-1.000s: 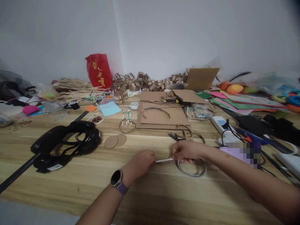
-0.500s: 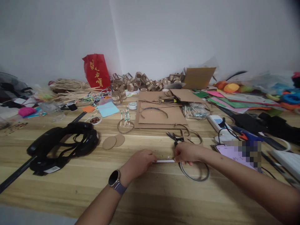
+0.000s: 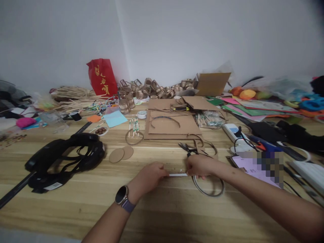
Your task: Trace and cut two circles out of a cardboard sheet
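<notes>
Both hands rest on the wooden table (image 3: 162,216) near its middle. My left hand (image 3: 149,175), with a watch on its wrist, pinches the left end of a thin white strip (image 3: 178,174). At the strip's right end my right hand (image 3: 199,166) is closed on it and also lies on a thin cardboard ring (image 3: 210,189) flat on the table. The strip is stretched level between the two hands. Black scissors (image 3: 187,149) lie just behind my right hand.
A black headset with straps (image 3: 63,158) lies at the left. Two cardboard discs (image 3: 120,154), cardboard sheets (image 3: 172,125) and small woven cardboard baskets (image 3: 152,89) sit behind. A red bag (image 3: 101,77) stands by the wall. Coloured paper (image 3: 258,109), cables and a pink phone (image 3: 250,165) crowd the right.
The strip, tilted a second ago, now lies level between my hands. Both hands sank slightly toward the table. The view shifted a little, so objects drifted left.
</notes>
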A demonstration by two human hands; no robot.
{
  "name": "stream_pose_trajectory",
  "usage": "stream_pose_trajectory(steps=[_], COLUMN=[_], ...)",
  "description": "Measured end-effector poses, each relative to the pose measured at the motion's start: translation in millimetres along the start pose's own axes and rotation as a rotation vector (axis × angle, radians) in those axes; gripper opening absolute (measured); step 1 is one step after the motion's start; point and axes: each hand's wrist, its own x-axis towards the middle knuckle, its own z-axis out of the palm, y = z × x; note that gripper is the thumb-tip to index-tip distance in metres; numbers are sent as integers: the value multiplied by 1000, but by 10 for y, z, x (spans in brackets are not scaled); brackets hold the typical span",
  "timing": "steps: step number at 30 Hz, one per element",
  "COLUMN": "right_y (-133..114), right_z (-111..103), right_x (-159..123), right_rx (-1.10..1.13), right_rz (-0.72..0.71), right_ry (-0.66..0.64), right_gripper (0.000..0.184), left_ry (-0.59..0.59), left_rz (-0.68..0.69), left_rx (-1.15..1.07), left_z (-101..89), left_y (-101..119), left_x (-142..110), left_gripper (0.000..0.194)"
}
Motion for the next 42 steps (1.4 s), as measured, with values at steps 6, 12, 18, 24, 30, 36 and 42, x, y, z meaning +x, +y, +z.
stream_pose_trajectory(steps=[6, 12, 18, 24, 30, 36, 42], right_y=[-40, -88, -179, -226, -239, -332, -357], right_z=[-25, -64, -114, -132, -116, -129, -104], right_x=[-25, -68, -104, -91, -81, -28, 69], right_rx=[-18, -70, -117, -145, -104, -49, 8], right_rz=[17, 32, 59, 99, 49, -31, -123], right_ry=[-34, -108, -128, -129, -156, -187, -217], right_gripper=[20, 21, 24, 24, 28, 30, 26], left_ry=[-4, 1, -15, -35, 147, 186, 143], left_rz=[6, 6, -4, -20, 8, 112, 102], left_rx=[8, 17, 81, 101, 51, 50, 67], left_z=[11, 20, 75, 81, 55, 153, 154], left_y=[-10, -16, -22, -11, 19, 106, 103], left_x=[-8, -8, 6, -18, -28, 45, 70], left_gripper=[40, 38, 38, 38, 17, 19, 18])
